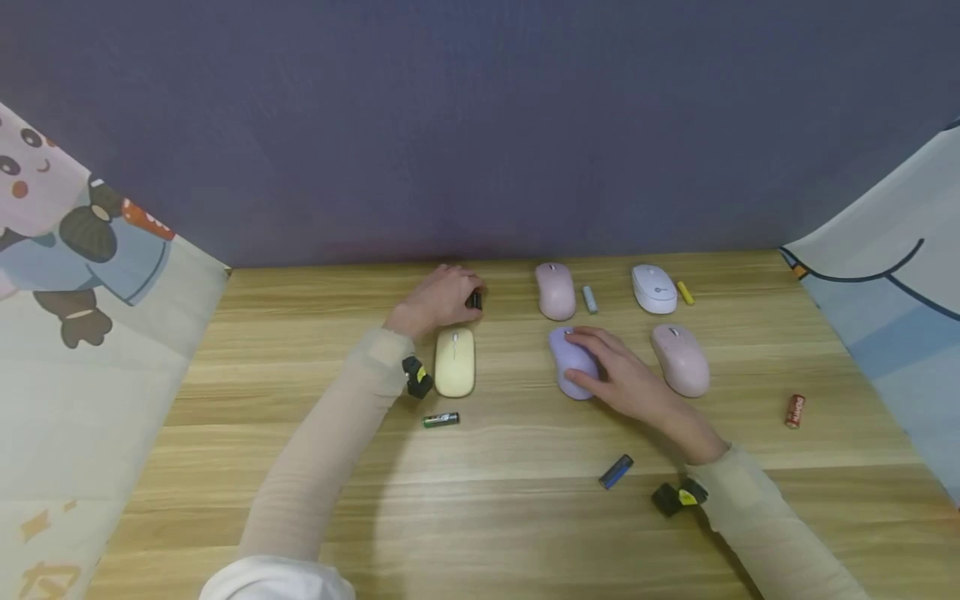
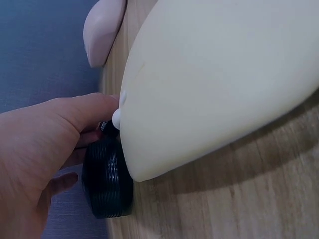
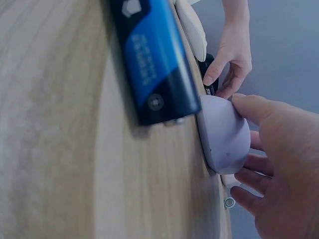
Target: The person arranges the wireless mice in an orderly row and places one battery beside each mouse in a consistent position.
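Note:
In the head view my left hand (image 1: 442,296) pinches a small black battery (image 1: 475,300) between thumb and fingers, just beyond the yellow mouse (image 1: 455,363). From the left wrist, white lettering shows on this battery (image 2: 106,128), and a dark, ribbed, rounded object (image 2: 107,179) sits beside it under the hand. My right hand (image 1: 618,375) grips the purple mouse (image 1: 567,377), thumb along one side and fingers over the other. The right wrist view has that mouse (image 3: 224,134) in the hand, resting on the wooden table.
A pink mouse (image 1: 556,292), a white mouse (image 1: 654,289) and another pink mouse (image 1: 681,360) stand nearby. Loose batteries lie around: pale blue (image 1: 590,300), yellow (image 1: 686,292), red (image 1: 795,412), blue-and-black (image 1: 617,472) and green-and-black (image 1: 441,420). A dark panel (image 1: 480,133) rises behind the table.

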Demonstrator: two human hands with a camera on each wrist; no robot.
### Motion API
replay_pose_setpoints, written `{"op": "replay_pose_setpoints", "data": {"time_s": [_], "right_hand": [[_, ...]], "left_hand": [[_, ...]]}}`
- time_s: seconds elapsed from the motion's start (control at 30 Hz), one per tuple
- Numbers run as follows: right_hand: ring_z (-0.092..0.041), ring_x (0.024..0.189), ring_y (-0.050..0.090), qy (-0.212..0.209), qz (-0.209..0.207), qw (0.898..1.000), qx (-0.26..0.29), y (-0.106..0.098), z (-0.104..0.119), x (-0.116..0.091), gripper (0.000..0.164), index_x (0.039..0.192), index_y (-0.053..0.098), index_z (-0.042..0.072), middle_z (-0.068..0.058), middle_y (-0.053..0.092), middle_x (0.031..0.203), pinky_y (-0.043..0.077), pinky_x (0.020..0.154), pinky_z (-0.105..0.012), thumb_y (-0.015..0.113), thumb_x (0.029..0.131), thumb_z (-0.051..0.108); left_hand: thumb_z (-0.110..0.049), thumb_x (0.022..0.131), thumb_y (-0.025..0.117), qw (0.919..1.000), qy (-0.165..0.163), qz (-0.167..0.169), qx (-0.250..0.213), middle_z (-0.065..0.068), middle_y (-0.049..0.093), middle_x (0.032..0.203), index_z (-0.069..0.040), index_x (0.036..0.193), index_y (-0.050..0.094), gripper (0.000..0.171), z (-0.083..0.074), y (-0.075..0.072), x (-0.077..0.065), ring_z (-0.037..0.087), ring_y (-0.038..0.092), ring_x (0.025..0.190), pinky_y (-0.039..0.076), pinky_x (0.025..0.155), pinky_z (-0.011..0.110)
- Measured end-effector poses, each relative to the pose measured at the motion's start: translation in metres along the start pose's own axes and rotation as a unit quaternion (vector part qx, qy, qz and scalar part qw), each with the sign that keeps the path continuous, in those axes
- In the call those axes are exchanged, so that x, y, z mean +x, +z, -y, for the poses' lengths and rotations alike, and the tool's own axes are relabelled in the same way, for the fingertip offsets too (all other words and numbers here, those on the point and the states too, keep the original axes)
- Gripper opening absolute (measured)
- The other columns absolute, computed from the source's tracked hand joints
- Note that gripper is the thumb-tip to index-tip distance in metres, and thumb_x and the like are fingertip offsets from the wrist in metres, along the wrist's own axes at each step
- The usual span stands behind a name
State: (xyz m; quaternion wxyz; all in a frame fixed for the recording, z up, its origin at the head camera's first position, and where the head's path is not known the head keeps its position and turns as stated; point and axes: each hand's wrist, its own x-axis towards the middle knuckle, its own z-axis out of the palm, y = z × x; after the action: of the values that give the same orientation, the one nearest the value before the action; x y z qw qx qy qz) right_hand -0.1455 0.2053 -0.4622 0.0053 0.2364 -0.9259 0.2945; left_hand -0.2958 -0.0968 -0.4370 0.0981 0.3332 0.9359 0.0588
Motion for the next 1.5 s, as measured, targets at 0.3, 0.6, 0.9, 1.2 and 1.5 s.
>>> {"op": "replay_pose_setpoints", "data": {"time_s": [0.3,0.6,0.9,1.2,1.5], "right_hand": [[-0.044,0.14,0.046,-0.003,-0.002,1.0,-0.001,0.001,0.0,0.001,0.052,0.143,0.054,0.002,-0.023,0.05,0.15,0.043,0.114,-0.061,0.073,0.098,0.02],[-0.045,0.139,0.047,-0.004,-0.004,1.0,-0.003,-0.001,0.001,0.0,0.052,0.143,0.054,0.002,-0.024,0.05,0.15,0.043,0.114,-0.062,0.073,0.098,0.02],[-0.046,0.139,0.047,-0.011,-0.004,1.0,0.0,0.0,0.0,0.0,0.053,0.143,0.054,0.001,-0.024,0.05,0.15,0.044,0.113,-0.062,0.073,0.097,0.019],[-0.046,0.139,0.046,-0.006,0.001,1.0,0.006,0.001,-0.001,-0.001,0.053,0.144,0.054,0.001,-0.025,0.049,0.15,0.043,0.113,-0.062,0.072,0.098,0.019],[-0.046,0.141,0.044,0.007,0.01,1.0,0.008,-0.001,0.0,-0.001,0.053,0.145,0.053,0.002,-0.024,0.047,0.153,0.042,0.115,-0.062,0.071,0.1,0.022]], "left_hand": [[-0.033,0.096,0.074,1.0,-0.009,0.0,0.003,0.012,0.06,0.145,-0.009,0.141,0.061,0.053,-0.002,-0.001,-0.003,0.032,0.053,0.136,0.027,0.127,0.052],[-0.034,0.096,0.073,0.999,0.013,-0.043,-0.009,0.015,0.058,0.147,-0.005,0.142,0.059,0.056,-0.003,-0.001,-0.012,0.034,0.051,0.138,0.03,0.126,0.052],[-0.032,0.099,0.07,0.995,0.054,-0.084,-0.004,0.014,0.063,0.139,-0.003,0.136,0.064,0.047,-0.007,0.002,-0.028,0.033,0.058,0.13,0.042,0.118,0.051],[-0.031,0.101,0.067,0.9928,0.079,-0.089,0.013,0.015,0.062,0.142,-0.003,0.136,0.064,0.046,-0.021,-0.003,-0.055,0.035,0.055,0.135,0.039,0.121,0.051],[-0.03,0.099,0.07,0.9886,0.106,-0.103,0.03,0.014,0.065,0.138,-0.004,0.137,0.064,0.046,-0.028,-0.001,-0.079,0.033,0.058,0.131,0.041,0.119,0.051]]}}
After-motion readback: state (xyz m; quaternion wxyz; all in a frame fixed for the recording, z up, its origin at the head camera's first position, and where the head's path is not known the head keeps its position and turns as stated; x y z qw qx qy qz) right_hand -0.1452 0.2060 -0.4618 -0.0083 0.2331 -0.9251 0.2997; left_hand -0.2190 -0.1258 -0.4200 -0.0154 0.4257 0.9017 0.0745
